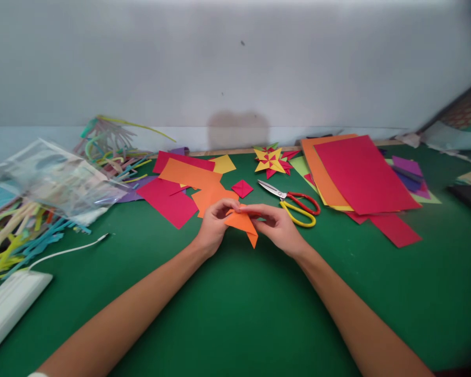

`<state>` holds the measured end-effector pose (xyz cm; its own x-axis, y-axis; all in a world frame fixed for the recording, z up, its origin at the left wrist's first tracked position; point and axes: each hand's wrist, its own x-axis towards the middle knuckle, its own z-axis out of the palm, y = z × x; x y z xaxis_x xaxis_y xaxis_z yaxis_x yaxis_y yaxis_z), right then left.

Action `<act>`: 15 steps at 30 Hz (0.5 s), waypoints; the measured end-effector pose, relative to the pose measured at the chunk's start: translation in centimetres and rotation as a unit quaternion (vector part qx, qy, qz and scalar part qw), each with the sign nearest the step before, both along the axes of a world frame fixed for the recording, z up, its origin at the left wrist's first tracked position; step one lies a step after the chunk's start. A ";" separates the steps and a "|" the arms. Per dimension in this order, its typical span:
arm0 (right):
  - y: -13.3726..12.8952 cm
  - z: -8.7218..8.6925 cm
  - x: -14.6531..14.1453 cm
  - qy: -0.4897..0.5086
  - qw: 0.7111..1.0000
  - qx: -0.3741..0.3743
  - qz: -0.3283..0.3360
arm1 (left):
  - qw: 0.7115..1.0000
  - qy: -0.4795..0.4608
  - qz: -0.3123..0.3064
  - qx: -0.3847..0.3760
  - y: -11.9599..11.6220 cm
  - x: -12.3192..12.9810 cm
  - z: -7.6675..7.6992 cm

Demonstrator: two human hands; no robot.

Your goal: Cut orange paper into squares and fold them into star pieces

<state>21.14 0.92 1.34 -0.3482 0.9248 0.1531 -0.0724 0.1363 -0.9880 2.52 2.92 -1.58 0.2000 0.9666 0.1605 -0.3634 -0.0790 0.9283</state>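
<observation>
1. We hold the orange fold [241,222] above the desk [235,314], between our two hands, with a pointed flap hanging down.
2. Our left hand [214,226] has its grip clamped on the fold's left side.
3. Our right hand [279,229] has its grip closed on the fold's upper right edge.
4. On our left, a clear bag [58,173] lies tilted over a heap of pipe cleaners [19,230]; its glare and creases keep us from telling what it holds.
5. A white box [18,301] sits nearer us, a cable [66,254] just beside it.
6. Past our hands lie a small red square [242,188], loose sheets [168,201] and a star [269,159].
7. Beside our right hand rest open scissors [283,196], near a stack of large sheets [365,175], red uppermost.
</observation>
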 end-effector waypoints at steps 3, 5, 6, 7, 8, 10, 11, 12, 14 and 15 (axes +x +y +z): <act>0.0 0.0 0.2 -0.014 1.000 0.014 -0.017 | 1.000 -0.010 -0.018 -0.016 -0.1 0.0 -0.1; 0.0 0.0 0.5 -0.023 0.999 0.029 -0.036 | 1.000 -0.003 -0.023 -0.016 -0.1 0.0 -0.1; 0.0 0.1 0.6 -0.028 0.998 0.037 -0.041 | 1.000 0.001 -0.020 -0.016 -0.1 0.0 -0.1; 0.0 0.1 0.7 -0.033 0.998 0.045 -0.039 | 1.000 0.003 -0.014 -0.018 -0.1 0.0 -0.1; 0.0 0.1 0.7 -0.039 0.997 0.052 -0.034 | 1.000 0.003 -0.008 -0.021 -0.1 0.0 -0.1; 0.1 0.2 0.8 -0.044 0.997 0.059 -0.026 | 0.999 0.001 -0.005 -0.034 -0.1 0.0 0.0; 0.1 0.2 0.9 -0.044 0.997 0.059 -0.025 | 0.999 -0.001 -0.008 -0.044 -0.1 0.0 0.1; 0.2 0.1 0.9 -0.041 0.997 0.058 -0.028 | 0.998 -0.006 -0.010 -0.056 -0.1 0.0 0.2; 0.3 0.1 1.0 -0.033 0.997 0.054 -0.036 | 0.996 -0.024 -0.016 -0.081 -0.1 0.0 0.5; 0.3 0.0 1.0 -0.031 0.997 0.054 -0.037 | 0.995 -0.036 -0.021 -0.091 -0.1 0.0 0.6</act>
